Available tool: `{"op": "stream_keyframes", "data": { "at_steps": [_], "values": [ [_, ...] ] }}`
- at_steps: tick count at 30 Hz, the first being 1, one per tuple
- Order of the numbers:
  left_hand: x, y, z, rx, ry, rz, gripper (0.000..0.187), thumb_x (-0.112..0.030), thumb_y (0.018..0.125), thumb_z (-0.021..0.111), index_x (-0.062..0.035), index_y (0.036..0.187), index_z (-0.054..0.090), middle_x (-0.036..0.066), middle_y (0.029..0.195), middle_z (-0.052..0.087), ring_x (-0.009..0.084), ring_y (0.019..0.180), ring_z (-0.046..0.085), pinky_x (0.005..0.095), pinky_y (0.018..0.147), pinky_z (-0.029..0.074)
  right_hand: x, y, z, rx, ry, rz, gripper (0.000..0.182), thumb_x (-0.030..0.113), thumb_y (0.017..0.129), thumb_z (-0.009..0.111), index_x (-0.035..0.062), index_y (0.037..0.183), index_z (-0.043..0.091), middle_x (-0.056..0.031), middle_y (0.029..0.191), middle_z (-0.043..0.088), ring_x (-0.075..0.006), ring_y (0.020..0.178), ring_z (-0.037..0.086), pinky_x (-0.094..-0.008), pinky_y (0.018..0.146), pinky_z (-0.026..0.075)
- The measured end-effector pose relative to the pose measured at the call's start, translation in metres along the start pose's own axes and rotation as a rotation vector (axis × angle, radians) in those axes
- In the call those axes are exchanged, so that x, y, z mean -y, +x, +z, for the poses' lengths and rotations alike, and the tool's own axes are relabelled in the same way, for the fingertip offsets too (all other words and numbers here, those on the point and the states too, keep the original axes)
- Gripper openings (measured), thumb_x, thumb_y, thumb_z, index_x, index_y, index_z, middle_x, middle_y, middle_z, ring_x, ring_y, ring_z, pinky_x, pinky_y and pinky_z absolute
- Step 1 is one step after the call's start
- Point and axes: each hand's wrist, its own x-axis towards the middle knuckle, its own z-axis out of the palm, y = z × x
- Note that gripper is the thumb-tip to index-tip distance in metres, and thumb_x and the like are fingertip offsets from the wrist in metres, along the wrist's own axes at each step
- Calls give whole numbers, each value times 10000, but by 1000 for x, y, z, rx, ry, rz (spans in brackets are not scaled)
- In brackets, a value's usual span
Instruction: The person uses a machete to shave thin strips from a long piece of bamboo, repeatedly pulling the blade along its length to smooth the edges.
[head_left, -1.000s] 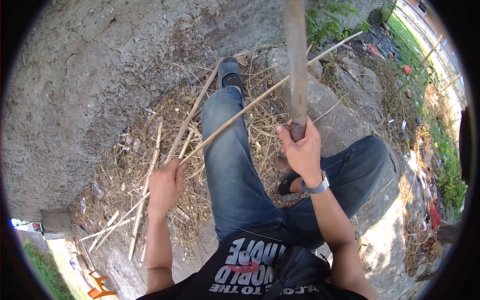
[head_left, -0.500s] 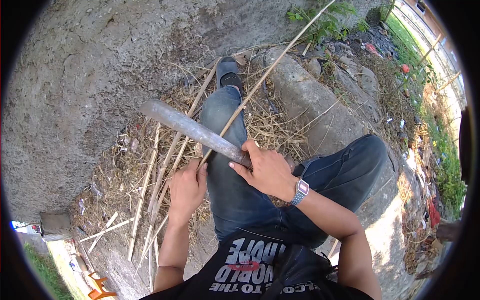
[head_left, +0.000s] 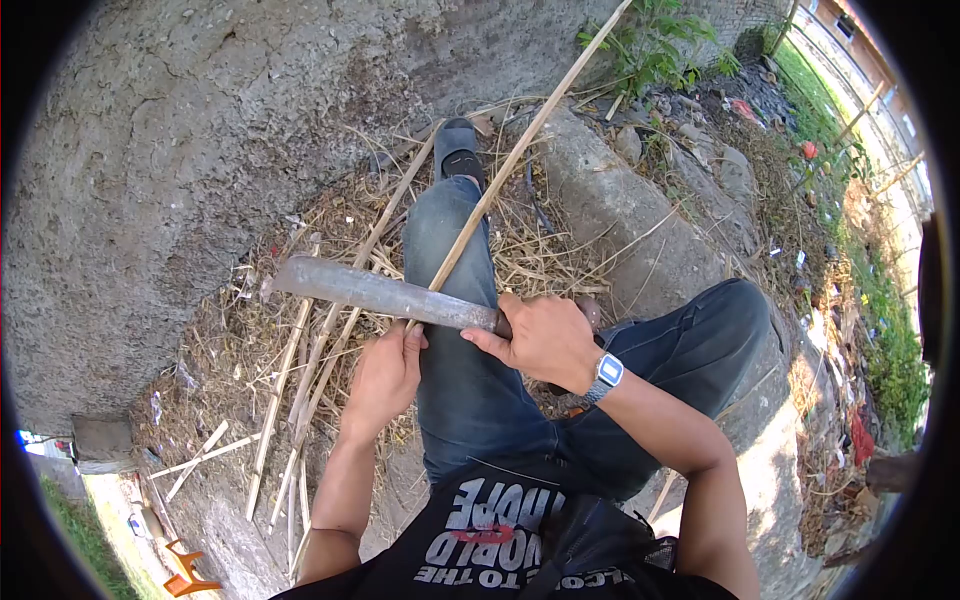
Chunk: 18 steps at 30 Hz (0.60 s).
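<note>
My right hand [head_left: 548, 340] is closed round the dark handle of a machete [head_left: 385, 294], whose broad grey blade points left across my thigh. In my left hand [head_left: 388, 368] is the near end of a long, thin bamboo strip [head_left: 515, 158], pinched between thumb and fingers. The strip runs from there up and away to the top of the view, over my jeans-clad leg [head_left: 445, 235]. Close above my left fingertips, the blade lies across the strip near its held end.
Several cut bamboo strips [head_left: 282, 405] lie on the straw-covered ground at left. A rough concrete wall [head_left: 200, 150] rises ahead and to the left. Large rocks [head_left: 620, 190] and plants [head_left: 660, 45] are at right. An orange plastic object [head_left: 188, 570] sits at lower left.
The machete has swung closer to level, its tip coming down toward me. The bamboo strip's far end has shifted left and looks steeper. Both hands keep their holds.
</note>
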Motion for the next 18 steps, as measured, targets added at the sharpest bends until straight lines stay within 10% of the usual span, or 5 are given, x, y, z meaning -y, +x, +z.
{"op": "stream_keyframes", "data": {
  "at_steps": [8,13,18],
  "values": [
    [10,-29,-19,-5,78,9,322,-231,1100,525,22,932,634,265,693,656,481,651,656,540,629,500,-113,57,-67,-156,43,455,788,697,1016,512,-34,783,691,-268,646,651,-441,669,705,-517,619,547],
    [10,-17,2,-26,88,37,304,-225,1096,528,17,935,615,267,687,652,490,655,658,560,603,504,-12,19,-41,198,40,133,791,730,996,492,-15,838,707,-219,683,682,-417,690,722,-519,666,582],
    [21,-20,6,-96,264,62,270,-224,1094,530,4,957,576,267,670,644,496,666,663,569,586,498,-6,27,-32,117,-12,23,793,757,968,504,7,780,680,-188,642,673,-393,648,711,-506,634,576]
  ]
}}
